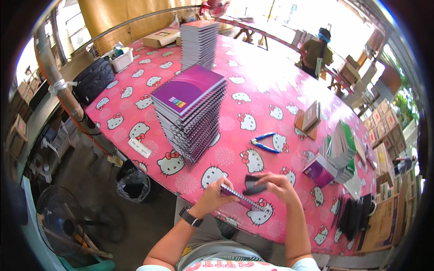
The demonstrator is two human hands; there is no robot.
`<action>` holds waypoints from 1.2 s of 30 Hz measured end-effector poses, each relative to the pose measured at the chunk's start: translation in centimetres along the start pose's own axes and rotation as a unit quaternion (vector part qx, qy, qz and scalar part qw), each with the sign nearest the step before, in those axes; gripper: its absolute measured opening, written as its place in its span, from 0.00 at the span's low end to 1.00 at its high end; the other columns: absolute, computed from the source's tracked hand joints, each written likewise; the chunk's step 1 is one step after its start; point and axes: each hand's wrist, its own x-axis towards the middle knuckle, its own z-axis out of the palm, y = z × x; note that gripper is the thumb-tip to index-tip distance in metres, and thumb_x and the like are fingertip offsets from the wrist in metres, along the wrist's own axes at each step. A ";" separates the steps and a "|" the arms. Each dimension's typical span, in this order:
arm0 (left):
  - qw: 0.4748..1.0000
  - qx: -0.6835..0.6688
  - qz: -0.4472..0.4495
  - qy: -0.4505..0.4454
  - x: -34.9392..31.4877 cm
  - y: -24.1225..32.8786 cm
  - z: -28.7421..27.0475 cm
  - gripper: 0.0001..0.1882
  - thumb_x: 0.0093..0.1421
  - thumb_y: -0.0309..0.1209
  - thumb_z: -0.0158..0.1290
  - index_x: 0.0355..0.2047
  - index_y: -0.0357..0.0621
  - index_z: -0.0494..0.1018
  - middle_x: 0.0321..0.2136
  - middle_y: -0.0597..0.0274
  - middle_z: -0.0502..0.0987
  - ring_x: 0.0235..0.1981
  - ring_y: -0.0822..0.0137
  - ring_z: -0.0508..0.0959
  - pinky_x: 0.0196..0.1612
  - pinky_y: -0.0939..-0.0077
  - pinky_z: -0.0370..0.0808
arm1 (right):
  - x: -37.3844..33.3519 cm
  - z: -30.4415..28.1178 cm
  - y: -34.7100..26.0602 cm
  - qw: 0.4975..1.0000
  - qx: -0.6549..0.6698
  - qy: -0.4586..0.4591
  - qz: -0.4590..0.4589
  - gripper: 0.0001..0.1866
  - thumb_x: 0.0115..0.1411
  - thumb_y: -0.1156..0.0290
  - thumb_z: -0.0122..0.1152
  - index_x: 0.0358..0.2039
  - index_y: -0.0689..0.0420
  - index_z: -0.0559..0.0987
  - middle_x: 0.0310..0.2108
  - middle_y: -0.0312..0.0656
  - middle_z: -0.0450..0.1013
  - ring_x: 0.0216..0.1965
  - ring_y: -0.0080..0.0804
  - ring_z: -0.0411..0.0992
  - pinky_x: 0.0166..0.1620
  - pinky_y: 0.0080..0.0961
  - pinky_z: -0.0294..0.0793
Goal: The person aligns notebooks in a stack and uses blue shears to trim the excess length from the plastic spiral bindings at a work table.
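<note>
Close to the table's near edge, my left hand point(216, 198) grips one end of a purple spiral notebook point(246, 202), held with its coiled spine up. My right hand point(279, 186) is closed on a dark, curved piece point(254, 184) just above the notebook's far side; its exact kind is unclear. Beyond my hands lie blue-handled pliers point(266, 143), their jaws pointing left. A tall stack of purple spiral notebooks point(192, 113) stands ahead to the left, and another notebook stack point(199, 45) rises behind it.
Unbound green-edged book blocks point(341, 144) and a purple-covered pile point(319, 170) sit at the right. Near them are a bundle of black coils point(352, 217) and a small wooden block point(309, 119). A black bag point(94, 79) and white bin point(122, 59) occupy the left edge.
</note>
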 end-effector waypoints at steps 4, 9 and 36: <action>1.000 -0.011 0.000 0.014 0.5 0.2 -0.3 0.22 0.44 0.34 0.69 0.31 0.43 0.67 0.25 0.66 0.71 0.26 0.74 0.70 0.29 0.78 0.68 | -0.1 0.6 -0.7 0.996 0.081 -0.033 -0.022 0.19 0.54 0.56 0.64 0.38 0.59 0.82 0.49 0.48 0.73 0.48 0.36 0.70 0.51 0.34 0.67; 0.999 0.025 -0.020 0.009 0.7 1.5 0.3 0.20 0.46 0.32 0.68 0.32 0.41 0.67 0.25 0.62 0.72 0.26 0.72 0.72 0.30 0.75 0.70 | -1.0 -0.3 -0.5 0.944 -0.277 0.158 -0.084 0.23 0.49 0.56 0.69 0.42 0.55 0.80 0.51 0.49 0.71 0.48 0.43 0.70 0.52 0.39 0.67; 0.996 0.070 0.039 0.045 0.7 12.4 -2.6 0.14 0.45 0.24 0.67 0.29 0.39 0.72 0.24 0.65 0.76 0.25 0.78 0.75 0.30 0.82 0.74 | -0.2 6.3 -10.6 0.943 -0.220 0.119 -0.221 0.12 0.48 0.67 0.70 0.29 0.59 0.78 0.22 0.38 0.68 0.24 0.32 0.67 0.26 0.27 0.66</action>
